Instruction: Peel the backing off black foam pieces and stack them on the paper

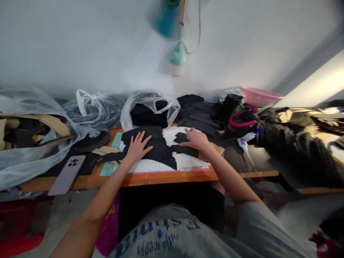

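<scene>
Black cut pieces [158, 152] lie overlapped on a white sheet [145, 167] at the middle of the wooden table. My left hand [137, 147] rests flat on them, its fingers spread. Further right, my right hand [197, 139] touches smaller black pieces [185, 149] on the white surface, with its fingers apart. A tan piece [216, 149] lies partly under my right wrist. Whether anything thin sits beneath my right fingertips is hidden.
Clear plastic bags [100, 107] and stacked black pieces [199, 114] line the wall side. A phone [67, 175] lies at the left edge. A glue bottle [245, 143], pink basket [260, 96] and long black stack [298, 143] are right.
</scene>
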Motion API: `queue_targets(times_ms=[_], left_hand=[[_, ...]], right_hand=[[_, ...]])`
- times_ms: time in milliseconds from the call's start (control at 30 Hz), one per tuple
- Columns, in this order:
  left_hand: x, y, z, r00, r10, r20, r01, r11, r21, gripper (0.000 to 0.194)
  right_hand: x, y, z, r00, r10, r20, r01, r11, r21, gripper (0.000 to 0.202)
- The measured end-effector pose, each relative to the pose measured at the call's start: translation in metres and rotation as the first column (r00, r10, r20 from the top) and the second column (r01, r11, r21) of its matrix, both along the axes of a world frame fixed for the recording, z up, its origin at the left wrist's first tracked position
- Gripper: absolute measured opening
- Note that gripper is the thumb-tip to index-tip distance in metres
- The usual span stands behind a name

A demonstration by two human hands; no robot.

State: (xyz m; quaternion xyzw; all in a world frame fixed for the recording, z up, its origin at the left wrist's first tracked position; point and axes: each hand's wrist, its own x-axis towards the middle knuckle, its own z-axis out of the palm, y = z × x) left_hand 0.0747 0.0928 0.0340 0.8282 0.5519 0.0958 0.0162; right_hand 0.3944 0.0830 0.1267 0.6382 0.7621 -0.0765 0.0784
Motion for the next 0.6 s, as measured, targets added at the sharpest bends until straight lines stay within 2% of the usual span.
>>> queue_targets(times_ms=[67,133,233,300,367,533,600], left_hand=[[0.007,-0.002,-0.009,0.997,0.075,-0.002,-0.074,0.996,0.057,0.06],[0.018,-0.004,-0.015,0.986,0.165,0.032,-0.167,0.98,0.107,0.06],[0.033,-0.003,-0.016,0.964,0.25,0.086,-0.26,0.956,0.137,0.062],[0.038,0.0,-0.015,0.961,0.253,0.113,-0.267,0.955,0.129,0.064],[0.038,0.002,-0.013,0.959,0.239,0.15,-0.257,0.96,0.111,0.066],[0.037,-0.008,-0.011,0.958,0.182,0.223,-0.213,0.969,0.126,0.07],[0.043,-0.015,-0.012,0.967,0.132,0.218,-0.164,0.977,0.138,0.069]], right_hand=[[0.036,0.002,-0.007,0.996,-0.08,0.038,0.082,0.995,-0.063,0.111],[0.055,0.002,-0.019,0.992,-0.107,0.064,0.114,0.986,-0.121,0.124],[0.062,0.001,-0.034,0.991,-0.103,0.082,0.115,0.98,-0.16,0.106],[0.061,0.001,-0.038,0.992,-0.093,0.085,0.105,0.982,-0.154,0.089],[0.062,0.003,-0.038,0.992,-0.088,0.086,0.099,0.985,-0.141,0.083],[0.068,0.014,-0.039,0.99,-0.106,0.096,0.122,0.978,-0.169,0.101],[0.071,0.019,-0.042,0.991,-0.098,0.089,0.114,0.973,-0.202,0.101]])
